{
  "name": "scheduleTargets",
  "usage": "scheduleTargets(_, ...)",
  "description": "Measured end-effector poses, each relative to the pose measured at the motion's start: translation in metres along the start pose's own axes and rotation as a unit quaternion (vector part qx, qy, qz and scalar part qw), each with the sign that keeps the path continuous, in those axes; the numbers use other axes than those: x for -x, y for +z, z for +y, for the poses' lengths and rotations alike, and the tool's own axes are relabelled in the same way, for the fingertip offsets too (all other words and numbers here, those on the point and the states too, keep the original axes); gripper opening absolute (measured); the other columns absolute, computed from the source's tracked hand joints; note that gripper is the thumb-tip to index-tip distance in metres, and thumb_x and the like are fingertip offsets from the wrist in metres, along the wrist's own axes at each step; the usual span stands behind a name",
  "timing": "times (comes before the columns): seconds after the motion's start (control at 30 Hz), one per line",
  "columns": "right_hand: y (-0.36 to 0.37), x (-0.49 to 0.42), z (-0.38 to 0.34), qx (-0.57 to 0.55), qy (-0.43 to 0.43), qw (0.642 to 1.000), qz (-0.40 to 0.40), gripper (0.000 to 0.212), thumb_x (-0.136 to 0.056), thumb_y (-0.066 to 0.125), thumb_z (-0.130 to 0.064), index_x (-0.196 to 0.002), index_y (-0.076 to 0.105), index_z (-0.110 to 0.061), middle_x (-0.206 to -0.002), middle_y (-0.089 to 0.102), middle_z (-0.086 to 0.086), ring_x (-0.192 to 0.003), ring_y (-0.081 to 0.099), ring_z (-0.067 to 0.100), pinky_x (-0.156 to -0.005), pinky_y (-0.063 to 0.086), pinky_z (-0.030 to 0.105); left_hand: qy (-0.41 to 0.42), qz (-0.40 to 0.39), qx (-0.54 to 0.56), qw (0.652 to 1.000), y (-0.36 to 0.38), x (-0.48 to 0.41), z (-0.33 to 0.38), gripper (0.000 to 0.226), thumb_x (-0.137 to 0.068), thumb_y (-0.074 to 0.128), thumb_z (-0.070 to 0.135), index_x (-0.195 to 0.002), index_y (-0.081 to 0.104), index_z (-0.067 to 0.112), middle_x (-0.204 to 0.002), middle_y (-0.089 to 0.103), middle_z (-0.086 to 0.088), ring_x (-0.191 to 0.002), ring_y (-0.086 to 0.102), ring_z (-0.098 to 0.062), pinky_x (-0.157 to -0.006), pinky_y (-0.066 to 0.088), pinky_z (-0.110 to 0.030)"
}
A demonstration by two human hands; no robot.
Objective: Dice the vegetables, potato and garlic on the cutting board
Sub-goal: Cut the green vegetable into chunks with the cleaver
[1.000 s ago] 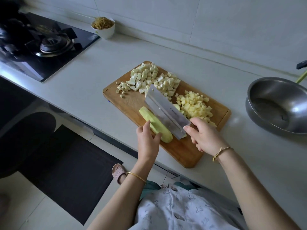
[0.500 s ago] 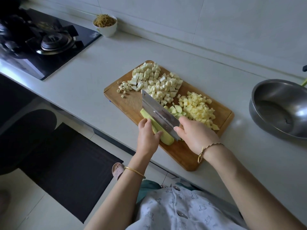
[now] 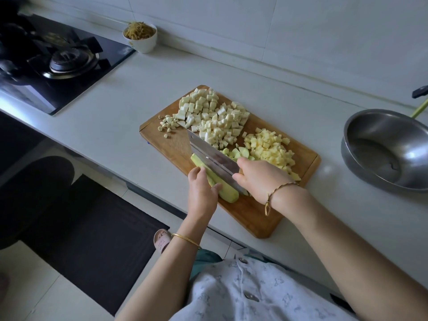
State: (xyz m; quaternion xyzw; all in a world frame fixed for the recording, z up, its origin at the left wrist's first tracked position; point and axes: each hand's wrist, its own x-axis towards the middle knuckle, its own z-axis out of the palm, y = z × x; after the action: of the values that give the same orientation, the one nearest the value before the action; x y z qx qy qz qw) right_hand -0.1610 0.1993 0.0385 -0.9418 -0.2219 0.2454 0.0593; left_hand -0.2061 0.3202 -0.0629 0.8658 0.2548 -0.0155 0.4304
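Observation:
A wooden cutting board point(image 3: 252, 212) lies on the grey counter. At its far side are a heap of white diced vegetable point(image 3: 213, 117), a few garlic bits point(image 3: 168, 126) and a heap of yellow diced potato point(image 3: 271, 149). A peeled pale green vegetable strip point(image 3: 228, 189) lies near the board's front edge. My left hand point(image 3: 201, 188) holds it down with curled fingers. My right hand point(image 3: 257, 179) grips the cleaver point(image 3: 208, 149), whose blade stands on edge along the strip. A few green pieces point(image 3: 239, 152) lie behind the blade.
A steel bowl point(image 3: 389, 149) stands on the counter at the right. A white cup of shredded food point(image 3: 140, 38) sits by the wall, and a black gas hob point(image 3: 60, 61) is at the far left. The counter edge runs just in front of the board.
The cleaver has come down from a raised tilt onto the green strip, and cut green pieces now lie behind the blade. My left hand has stayed on the strip.

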Motion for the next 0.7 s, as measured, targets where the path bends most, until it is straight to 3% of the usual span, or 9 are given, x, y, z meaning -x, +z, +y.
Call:
scheduleTargets(0.43, 0.031, -0.001, 0.008, -0.053, 0.004, 0.998, 0.02, 0.018, -0.103, 0.032, -0.034, -0.097, 0.033, -0.017, -0.079, 0.05, 0.003, -0.07, 0.05, 0.026, -0.059, 0.039, 0.033, -0.007, -0.003, 0.001, 1.0, 0.001, 0.001, 0.001, 0.054, -0.094, 0.057, 0.014, -0.141, 0.033, 0.002, -0.153, 0.021, -0.011, -0.138, 0.028, -0.024, -0.104, 0.032, -0.025)
scheduleTargets(0.6, 0.031, 0.004, 0.013, -0.04, -0.009, 0.999, 0.022, 0.017, -0.103, 0.033, -0.033, -0.096, 0.031, -0.018, -0.068, 0.044, -0.002, -0.067, 0.049, 0.025, -0.052, 0.035, 0.031, -0.009, -0.001, 0.004, 1.0, 0.0, 0.002, 0.004, 0.052, -0.094, 0.056, 0.013, -0.14, 0.034, 0.003, -0.152, 0.023, -0.01, -0.136, 0.031, -0.023, -0.102, 0.03, -0.022)
scheduleTargets(0.7, 0.039, 0.005, 0.013, -0.05, 0.001, 0.998, 0.032, 0.017, -0.103, 0.034, -0.033, -0.096, 0.03, -0.018, -0.073, 0.049, 0.0, -0.068, 0.049, 0.026, -0.054, 0.036, 0.031, -0.008, -0.006, 0.005, 1.0, 0.001, 0.002, 0.002, 0.054, -0.093, 0.058, 0.014, -0.14, 0.034, 0.004, -0.152, 0.023, -0.01, -0.13, 0.041, -0.028, -0.106, 0.038, -0.031)
